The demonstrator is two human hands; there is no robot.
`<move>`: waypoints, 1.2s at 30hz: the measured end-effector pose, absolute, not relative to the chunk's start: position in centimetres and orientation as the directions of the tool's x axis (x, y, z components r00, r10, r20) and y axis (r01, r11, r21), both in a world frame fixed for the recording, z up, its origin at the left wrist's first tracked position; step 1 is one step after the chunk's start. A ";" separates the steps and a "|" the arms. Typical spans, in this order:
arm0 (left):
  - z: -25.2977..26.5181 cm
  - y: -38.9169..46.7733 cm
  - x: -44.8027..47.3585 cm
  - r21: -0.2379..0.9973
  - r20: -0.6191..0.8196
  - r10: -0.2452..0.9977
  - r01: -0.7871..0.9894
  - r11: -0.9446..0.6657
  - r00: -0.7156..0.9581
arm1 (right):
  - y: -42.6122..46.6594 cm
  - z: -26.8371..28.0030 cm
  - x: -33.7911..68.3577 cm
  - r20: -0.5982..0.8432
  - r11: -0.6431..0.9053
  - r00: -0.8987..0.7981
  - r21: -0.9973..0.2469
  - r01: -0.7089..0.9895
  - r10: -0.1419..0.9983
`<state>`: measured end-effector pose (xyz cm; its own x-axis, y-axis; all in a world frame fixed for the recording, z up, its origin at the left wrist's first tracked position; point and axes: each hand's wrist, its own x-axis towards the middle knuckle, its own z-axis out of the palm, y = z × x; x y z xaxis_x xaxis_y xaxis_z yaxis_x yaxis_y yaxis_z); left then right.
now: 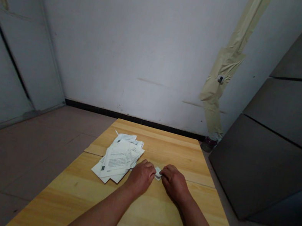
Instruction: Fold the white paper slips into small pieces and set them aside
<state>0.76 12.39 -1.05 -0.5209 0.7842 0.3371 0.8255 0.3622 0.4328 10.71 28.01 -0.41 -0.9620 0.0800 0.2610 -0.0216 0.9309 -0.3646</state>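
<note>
Your forearms (101, 209) are nearest the camera, coming in from the bottom edge. Between your hands, just right of and below frame centre: small white paper slip (158, 173), at or just over the table (163, 218). Left hand (143, 175) is curled closed and looks to be pinching the slip's left side; thumb mostly hidden. Right hand (175, 181) has thumb and fingertips together on its right side. Step in hand, my read: working the slip two-handed, maybe creasing or straightening it. Next move calls for both pinches kept level and light, so it doesn't skew or tear. Direction: one visible corner points toward the bottom of the frame. Your fingers hide both sides, so can't call the long axis. Further out: loose paper pile (122, 156), left of your left hand, sheets overlapping at mixed angles, print facing up. Beyond: white wall (130, 47) across the top, grey cabinet (271, 161) at right.
</note>
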 end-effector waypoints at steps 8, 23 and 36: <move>-1.0 12.4 0.8 0.480 0.338 0.733 0.778 0.404 -0.590 | 28.0 -0.3 10.5 0.223 0.888 -0.956 -0.455 0.069 0.189; -1.6 12.6 0.4 0.571 0.328 0.673 0.707 0.418 -0.663 | 28.4 -0.5 9.8 0.164 0.756 -0.936 -0.639 0.140 0.312; -1.8 12.9 0.4 0.567 0.328 0.648 0.692 0.446 -0.687 | 27.7 -0.4 9.2 0.109 0.856 -0.937 -0.452 0.251 0.333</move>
<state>0.38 12.88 -1.78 -0.6869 0.6485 0.3281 0.6923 0.4465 0.5669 9.16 27.65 -0.43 -0.9366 0.3328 0.1095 0.2512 0.8558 -0.4523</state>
